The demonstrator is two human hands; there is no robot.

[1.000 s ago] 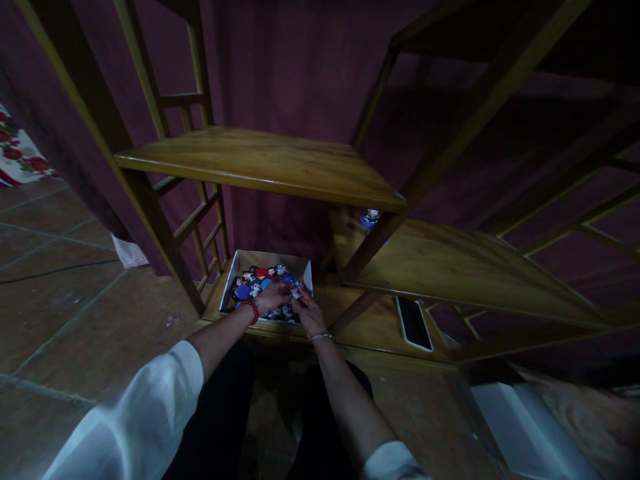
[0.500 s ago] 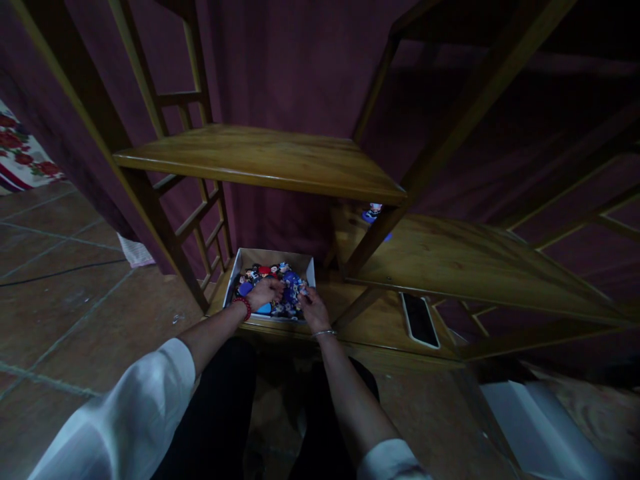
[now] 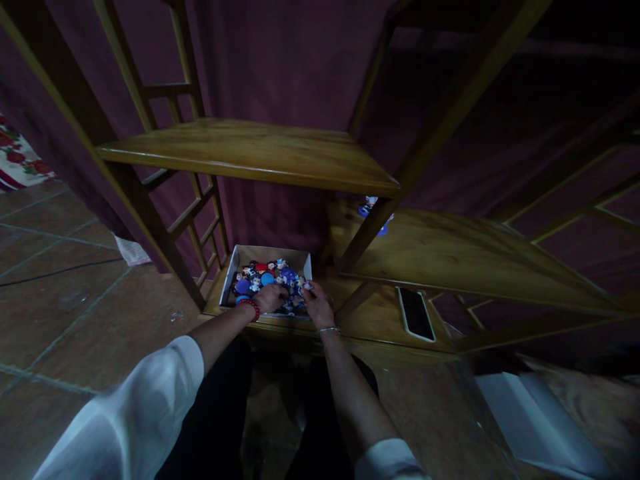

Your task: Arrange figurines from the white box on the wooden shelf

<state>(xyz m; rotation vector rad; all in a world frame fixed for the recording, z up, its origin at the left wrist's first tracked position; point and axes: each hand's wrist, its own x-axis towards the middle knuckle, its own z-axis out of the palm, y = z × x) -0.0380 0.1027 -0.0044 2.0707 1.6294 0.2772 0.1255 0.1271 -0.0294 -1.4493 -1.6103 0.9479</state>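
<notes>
A shallow white cardboard box [image 3: 273,253] full of small toy figurines [image 3: 255,283], several with round blue or purple bases, sits on the low wooden shelf. My left hand [image 3: 271,298], with a red bead bracelet at the wrist, reaches over the front of the box. Its fingers curl down among the toys, and what they grip is hidden. At the box's right side, my right hand [image 3: 319,307] pinches a small figurine [image 3: 307,286] between thumb and fingers. A silver bangle circles that wrist.
On the raised shelf [image 3: 465,250] to the right stand two figurines [image 3: 369,204], partly behind a slanted post. A phone [image 3: 417,313] lies on the lower board. Another shelf [image 3: 250,150] overhangs the box. A pale open carton [image 3: 537,417] rests on the floor at right.
My left hand has turned and shifted slightly right and down, uncovering a blue base. My right hand stays at the box's right side with the figurine. The view has shifted slightly.
</notes>
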